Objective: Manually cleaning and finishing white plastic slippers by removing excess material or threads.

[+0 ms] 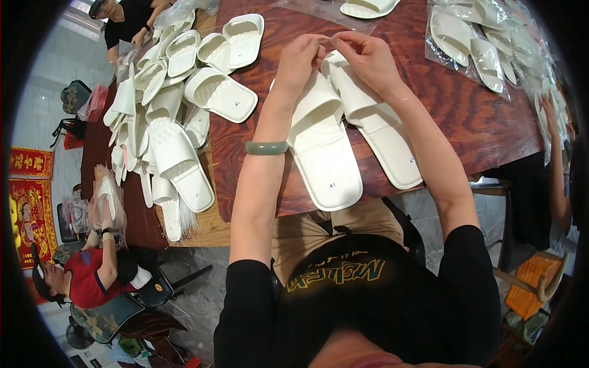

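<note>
A pair of white slippers lies on the dark red wood-grain table in front of me, toes pointing away: the left slipper [325, 162] and the right slipper [386, 141]. Beyond their toe ends, my left hand [299, 66] and my right hand [372, 66] meet with fingertips pinched close together. Whatever the fingers hold, if anything, is too small to make out. A green bangle [266, 148] circles my left forearm. Parts of both slippers' toes are hidden behind my hands and wrists.
A heap of loose white slippers [172, 153] covers the table's left side. Clear bags of slippers [485, 52] lie at the far right. Another slipper [369, 6] sits at the far edge. People work at the left and right; one at lower left holds a bagged slipper [108, 196].
</note>
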`<state>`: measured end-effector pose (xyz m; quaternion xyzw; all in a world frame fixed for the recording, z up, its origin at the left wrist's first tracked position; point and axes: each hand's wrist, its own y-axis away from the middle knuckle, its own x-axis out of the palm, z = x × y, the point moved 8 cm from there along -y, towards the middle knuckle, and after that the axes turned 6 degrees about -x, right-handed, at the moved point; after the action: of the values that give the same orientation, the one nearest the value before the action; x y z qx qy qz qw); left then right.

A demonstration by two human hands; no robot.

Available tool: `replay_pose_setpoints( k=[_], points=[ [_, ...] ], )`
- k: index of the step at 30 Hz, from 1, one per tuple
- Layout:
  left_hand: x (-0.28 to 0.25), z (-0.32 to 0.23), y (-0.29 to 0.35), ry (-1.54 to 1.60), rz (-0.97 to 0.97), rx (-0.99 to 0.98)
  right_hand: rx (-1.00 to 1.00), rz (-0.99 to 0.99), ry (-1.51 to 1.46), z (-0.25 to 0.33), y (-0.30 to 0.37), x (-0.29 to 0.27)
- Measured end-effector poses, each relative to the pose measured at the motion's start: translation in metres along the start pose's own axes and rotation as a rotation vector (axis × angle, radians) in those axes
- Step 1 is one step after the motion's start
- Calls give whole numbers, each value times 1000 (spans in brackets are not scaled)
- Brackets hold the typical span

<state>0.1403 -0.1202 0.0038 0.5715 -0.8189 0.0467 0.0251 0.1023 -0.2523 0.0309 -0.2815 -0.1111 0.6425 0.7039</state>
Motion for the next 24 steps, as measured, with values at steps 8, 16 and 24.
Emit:
replay_pose_setpoints(
  k=[8,16,24],
  points=[
    [-2,-4,5,66,26,28,-87,-41,71,11,0,-4],
    [-5,-1,6,218,95,-3,-114,91,194,12,6,9],
    [-5,1,4,196,115,3,-180,40,340,20,6,7]
  ],
)
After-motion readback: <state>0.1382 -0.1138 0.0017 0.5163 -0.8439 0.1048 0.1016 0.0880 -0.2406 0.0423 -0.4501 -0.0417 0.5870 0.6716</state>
